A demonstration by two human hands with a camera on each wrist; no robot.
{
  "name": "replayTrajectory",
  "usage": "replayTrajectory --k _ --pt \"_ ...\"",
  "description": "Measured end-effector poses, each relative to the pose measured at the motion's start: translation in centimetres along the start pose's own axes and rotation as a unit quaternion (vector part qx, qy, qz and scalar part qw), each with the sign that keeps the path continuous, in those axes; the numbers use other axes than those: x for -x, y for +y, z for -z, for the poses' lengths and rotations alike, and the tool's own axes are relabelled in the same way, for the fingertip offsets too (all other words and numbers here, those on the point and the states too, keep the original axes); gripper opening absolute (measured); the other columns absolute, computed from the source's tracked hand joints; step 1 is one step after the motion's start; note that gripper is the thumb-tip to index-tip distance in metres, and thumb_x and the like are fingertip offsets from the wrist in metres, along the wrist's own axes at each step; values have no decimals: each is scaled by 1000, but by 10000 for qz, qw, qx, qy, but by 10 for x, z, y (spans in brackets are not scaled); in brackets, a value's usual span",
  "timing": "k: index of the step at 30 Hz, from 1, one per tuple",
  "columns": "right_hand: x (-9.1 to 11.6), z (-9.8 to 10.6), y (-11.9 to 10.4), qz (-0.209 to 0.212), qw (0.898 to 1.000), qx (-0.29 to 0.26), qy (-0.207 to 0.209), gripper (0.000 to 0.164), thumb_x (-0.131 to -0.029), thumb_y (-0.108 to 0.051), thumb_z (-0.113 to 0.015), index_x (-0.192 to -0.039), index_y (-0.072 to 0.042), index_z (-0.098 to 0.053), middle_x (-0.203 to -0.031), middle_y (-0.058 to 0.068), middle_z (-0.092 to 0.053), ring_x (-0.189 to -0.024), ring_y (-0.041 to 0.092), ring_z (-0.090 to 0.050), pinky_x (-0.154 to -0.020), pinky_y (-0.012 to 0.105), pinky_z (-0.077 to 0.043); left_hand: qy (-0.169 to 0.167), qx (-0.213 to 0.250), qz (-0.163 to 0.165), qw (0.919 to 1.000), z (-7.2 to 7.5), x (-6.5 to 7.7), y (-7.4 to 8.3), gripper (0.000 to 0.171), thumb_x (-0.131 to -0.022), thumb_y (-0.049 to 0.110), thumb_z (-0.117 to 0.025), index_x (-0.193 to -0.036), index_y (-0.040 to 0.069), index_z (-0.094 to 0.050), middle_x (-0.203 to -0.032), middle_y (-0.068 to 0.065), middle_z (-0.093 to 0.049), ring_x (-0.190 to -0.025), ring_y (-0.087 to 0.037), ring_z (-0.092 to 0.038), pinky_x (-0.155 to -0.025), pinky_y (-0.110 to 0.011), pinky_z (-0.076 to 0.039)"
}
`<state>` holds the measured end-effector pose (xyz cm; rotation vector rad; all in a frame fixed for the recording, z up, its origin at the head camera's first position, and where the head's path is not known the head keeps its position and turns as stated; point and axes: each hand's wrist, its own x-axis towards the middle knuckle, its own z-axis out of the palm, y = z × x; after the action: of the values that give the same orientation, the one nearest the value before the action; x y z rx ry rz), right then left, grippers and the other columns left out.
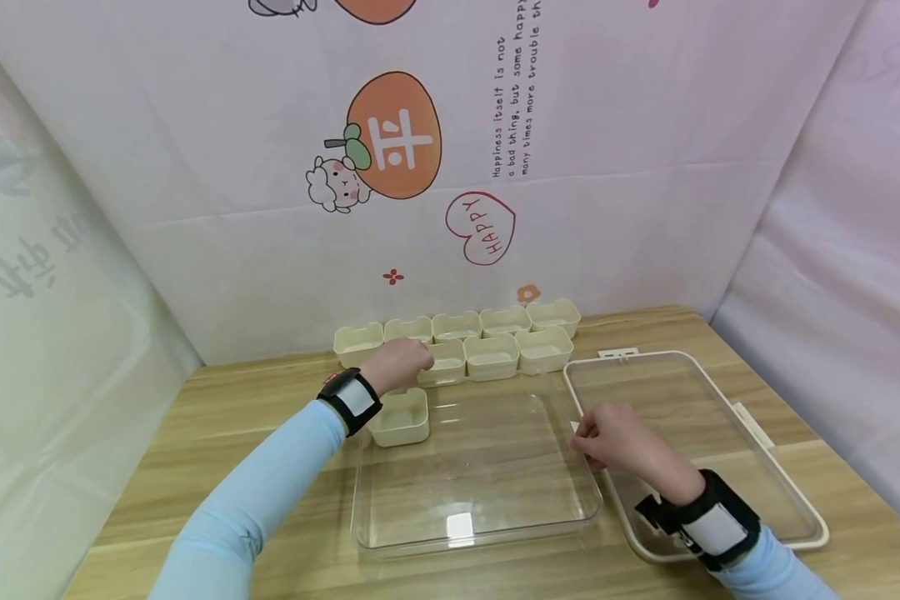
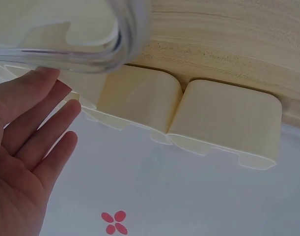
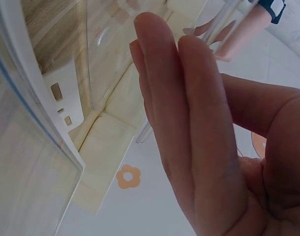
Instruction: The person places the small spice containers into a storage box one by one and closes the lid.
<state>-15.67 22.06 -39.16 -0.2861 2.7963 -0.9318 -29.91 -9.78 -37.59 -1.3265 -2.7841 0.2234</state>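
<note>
Near the left end of the front row of cream cups, my left hand (image 1: 399, 364) pinches the wall of a cream cup (image 2: 86, 86), its thumb outside and the other fingers toward the rim. This cup is mostly hidden by the hand in the head view. Just in front is a clear plastic box (image 1: 472, 475), with one cream cup (image 1: 399, 418) standing in its back left corner. My right hand (image 1: 615, 435) grips the box's right wall, thumb and fingers on either side of the rim. In the right wrist view its fingers (image 3: 164, 88) lie long and close together.
Two rows of cream cups (image 1: 491, 358) stand along the back of the wooden table (image 1: 255, 433), against a printed cloth. To the right lies a clear lid (image 1: 690, 417) with a pale frame and white latches (image 1: 753, 425), partly under my right wrist.
</note>
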Motion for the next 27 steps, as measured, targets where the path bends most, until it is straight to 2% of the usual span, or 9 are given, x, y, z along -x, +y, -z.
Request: replayTrajectory --k 4,8,11,15,20,24,27 --pt "1 0 0 29 10000 16 -11 15 -85 -13 -67 -74 -3 -69 -61 1 -66 -49 11 -62 -48 25 -49 35 -55 -6 10000 -2 -3 -2 39 -75 -13 -60 -57 14 -39 -60 6 -36 -59 -11 -29 -54 -23 -23" --pt "1 0 -1 0 10000 42 -38 15 -85 -13 -67 -73 -4 -69 -60 0 -66 -49 12 -62 -48 25 -48 -78 -63 98 9999 -4 -5 -3 44 -76 -11 -61 -55 17 -34 -59 7 -35 -57 -10 -30 -51 -22 -24" --pt "1 0 -1 5 10000 63 -48 16 -85 -14 -67 -71 -5 -68 -59 0 -65 -50 12 -63 -48 25 -48 -225 36 230 9995 -6 -5 -3 43 -78 -6 -65 -54 17 -36 -58 7 -35 -56 -10 -32 -50 -22 -25" --pt "0 -1 -1 3 10000 49 -27 17 -85 -13 -67 -71 -5 -68 -59 0 -65 -49 12 -63 -48 25 -48 -259 151 297 9991 -8 -3 -4 39 -79 -3 -67 -56 16 -42 -59 6 -37 -57 -10 -33 -50 -22 -26" --pt "0 -2 0 -36 10000 -14 -12 16 -85 -13 -67 -72 -3 -68 -61 1 -66 -49 11 -62 -48 24 -49 -123 177 208 9996 -8 1 -4 28 -77 -8 -63 -60 12 -53 -63 5 -45 -60 -9 -37 -53 -23 -30" --pt "0 -1 -1 -32 10000 -22 -18 15 -85 -13 -67 -74 -3 -68 -63 2 -66 -49 10 -62 -48 24 -49 -61 161 109 9998 -6 3 -4 15 -76 -8 -65 -71 7 -65 -68 2 -56 -63 -9 -43 -57 -26 -37" --pt "0 -1 -1 -17 10000 -29 -36 15 -85 -12 -67 -74 -2 -68 -63 3 -67 -49 10 -62 -48 24 -49 -35 59 78 9999 -7 4 -5 12 -76 -7 -66 -77 6 -68 -72 0 -61 -64 -10 -47 -59 -27 -41"
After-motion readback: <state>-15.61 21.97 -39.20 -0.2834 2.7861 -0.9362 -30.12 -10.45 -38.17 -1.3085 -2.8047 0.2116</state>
